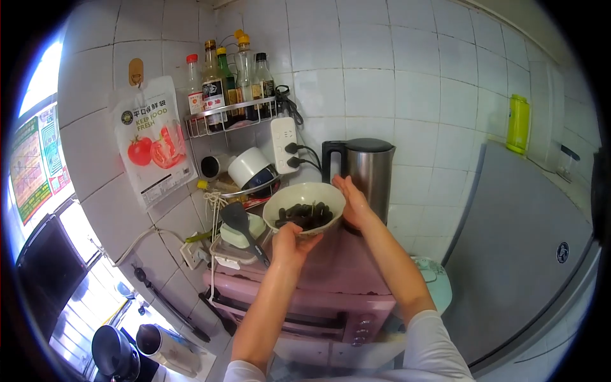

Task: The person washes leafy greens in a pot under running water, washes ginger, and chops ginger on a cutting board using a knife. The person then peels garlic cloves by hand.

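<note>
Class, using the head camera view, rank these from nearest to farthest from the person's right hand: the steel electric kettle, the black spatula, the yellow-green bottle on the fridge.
1. Steel electric kettle: just behind the right hand, which holds the white bowl.
2. Black spatula: to the left, beyond the bowl.
3. Yellow-green bottle: far right, atop the fridge.

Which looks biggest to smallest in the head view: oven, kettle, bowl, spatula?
1. Oven, clearly largest.
2. Kettle and bowl: too alike to rank; the bowl, held by the left hand and right hand, may sit nearer the camera.
3. Spatula, smallest.
</note>
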A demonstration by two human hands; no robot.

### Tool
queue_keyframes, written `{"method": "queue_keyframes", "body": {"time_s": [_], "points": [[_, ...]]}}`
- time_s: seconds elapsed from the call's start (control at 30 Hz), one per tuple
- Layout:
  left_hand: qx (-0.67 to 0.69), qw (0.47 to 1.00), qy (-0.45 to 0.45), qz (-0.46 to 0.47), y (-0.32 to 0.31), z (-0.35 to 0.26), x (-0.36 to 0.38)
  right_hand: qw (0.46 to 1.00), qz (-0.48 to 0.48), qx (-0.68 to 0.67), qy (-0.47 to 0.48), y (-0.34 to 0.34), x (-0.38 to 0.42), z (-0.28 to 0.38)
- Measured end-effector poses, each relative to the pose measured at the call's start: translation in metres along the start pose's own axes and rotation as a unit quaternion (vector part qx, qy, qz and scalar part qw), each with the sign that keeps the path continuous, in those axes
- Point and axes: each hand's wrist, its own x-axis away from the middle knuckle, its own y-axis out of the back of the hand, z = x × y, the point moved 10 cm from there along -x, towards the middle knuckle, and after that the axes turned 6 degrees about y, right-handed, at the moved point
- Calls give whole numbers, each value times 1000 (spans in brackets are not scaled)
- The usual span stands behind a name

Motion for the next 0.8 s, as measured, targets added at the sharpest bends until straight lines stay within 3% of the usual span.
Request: {"method": "queue_keyframes", "body": {"time_s": [0.1,0.2,0.3,0.47,0.53,0.6,0.67,0.8], "points": [[13,999,28,36,-13,-5,10,999,-18,21,20,-12,-10,5],[30,997,29,64,-27,-17,19,995,-31,69,-63,-22,-16,-3],[41,995,20,89,-38,-29,32,996,66,57,-16,0,-68,-27],[46,995,27,86,-33,-39,36,985,-31,171,18,48,-154,-66],[32,997,21,65,-27,-42,38,931,-108,339,76,57,-150,-49],[35,997,17,64,-23,-44,39,841,-177,494,131,35,-122,-17],[38,997,13,62,-18,-47,40,784,-208,564,157,0,-81,15],[29,996,16,84,-17,-49,47,835,-160,518,89,-27,-50,27]]}}
